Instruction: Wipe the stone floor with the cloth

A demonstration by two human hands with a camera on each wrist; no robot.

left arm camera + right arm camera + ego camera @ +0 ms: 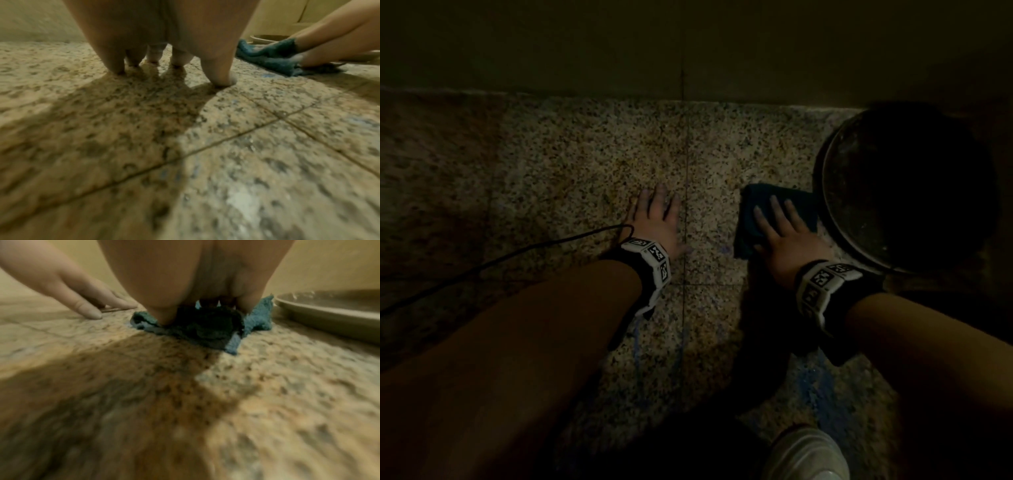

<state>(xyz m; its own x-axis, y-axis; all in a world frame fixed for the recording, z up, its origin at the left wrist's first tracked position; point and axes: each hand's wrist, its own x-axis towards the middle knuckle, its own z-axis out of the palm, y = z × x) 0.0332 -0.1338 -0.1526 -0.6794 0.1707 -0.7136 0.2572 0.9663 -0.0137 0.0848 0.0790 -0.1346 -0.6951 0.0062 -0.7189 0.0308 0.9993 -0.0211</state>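
Your right hand (787,236) pressed flat, fingers straight, on the teal cloth (753,219), w/ cloth on the stone floor (585,164) just left of the metal basin (835,192). Left hand (654,222) lay spread, fingertips (223,81) on floor left of the cloth. Only head view showed a shoe (804,452).

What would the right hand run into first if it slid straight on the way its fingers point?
Probably the wall: the right hand, flat on the cloth, points up the stone floor, passing close beside the metal basin.
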